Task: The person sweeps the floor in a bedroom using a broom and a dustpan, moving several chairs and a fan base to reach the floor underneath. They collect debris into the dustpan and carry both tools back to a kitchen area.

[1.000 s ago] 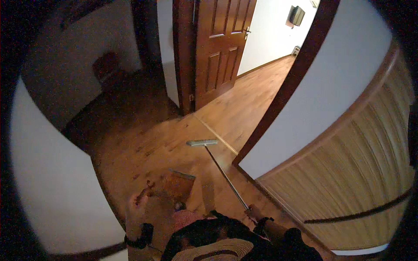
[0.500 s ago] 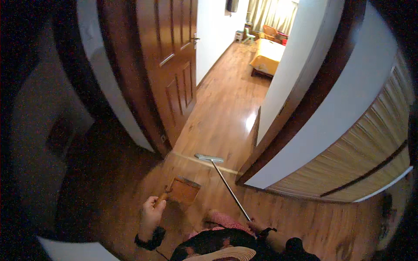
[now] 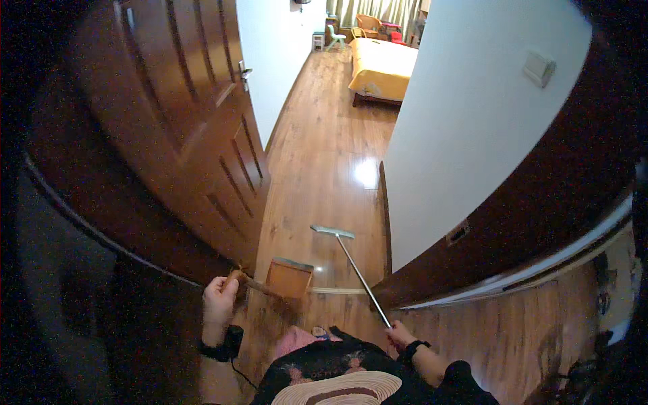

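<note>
Door leaf (image 3: 209, 128) stands open left of the pale threshold strip (image 3: 341, 291), and near the strip's left end I see the left hand (image 3: 219, 298), its grip clamped on the handle of an orange-brown dustpan (image 3: 289, 278), the pan right at the strip. A broom (image 3: 363, 281) stretches across the strip, its pale head beyond it, and the right hand (image 3: 401, 335), on the near side, has its grip wrapped round the pole.

Out of sight: near end of broom (image 3: 362, 280) within right fingers (image 3: 393, 331), part of bed (image 3: 381, 66) behind wall (image 3: 466, 121), top of door (image 3: 202, 135).
</note>
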Motion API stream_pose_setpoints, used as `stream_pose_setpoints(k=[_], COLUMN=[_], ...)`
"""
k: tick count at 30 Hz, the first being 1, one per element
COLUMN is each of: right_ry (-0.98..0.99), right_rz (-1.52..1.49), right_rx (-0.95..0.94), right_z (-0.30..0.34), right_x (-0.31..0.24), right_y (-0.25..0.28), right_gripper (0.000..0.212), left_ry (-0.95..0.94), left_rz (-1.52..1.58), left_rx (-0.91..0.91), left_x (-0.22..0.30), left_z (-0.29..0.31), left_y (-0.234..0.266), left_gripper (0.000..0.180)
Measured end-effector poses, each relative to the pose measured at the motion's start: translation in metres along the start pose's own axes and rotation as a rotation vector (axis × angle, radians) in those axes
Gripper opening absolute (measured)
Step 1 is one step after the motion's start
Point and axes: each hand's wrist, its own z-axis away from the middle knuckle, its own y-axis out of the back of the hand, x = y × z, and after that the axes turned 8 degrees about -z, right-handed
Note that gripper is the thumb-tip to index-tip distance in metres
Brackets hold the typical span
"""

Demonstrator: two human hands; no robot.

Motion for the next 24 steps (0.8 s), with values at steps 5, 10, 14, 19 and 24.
stream_pose_setpoints(k=[5,10,14,19,24], right_ry=[0.016,0.048,0.033,-0.118,-0.122], right_rz=[-0.280,-0.245,-0.271,-0.318,-0.294], right_rx=[0.021,0.094,0.103,0.227,0.209], right_z=[-0.005,-0.071,-0.138,-0.199,-0.270], right_x=[-0.091,-0.133,-0.174,-0.247,-0.316], right_y=[0.026,0.028,0.014,-0.015,-0.030], right_gripper=[0.039,0.039,0.047,0.044,0.040], left_ry=[-0.009,-0.009,-0.079,-0.145,-0.176], left_rz=[-0.018,-0.043,-0.056,-0.095,-0.103], left_rx=[-0.038,-0.118,-0.156,-0.223,-0.266], left_x=[0.043,0.075,0.093,0.091,0.105], left_z=[-0.092,-0.202,-0.321,-0.459,-0.613], left_y=[-0.018,-0.056,-0.078,-0.121,-0.152], left_gripper=[0.020,0.019,0.019,0.019,0.019])
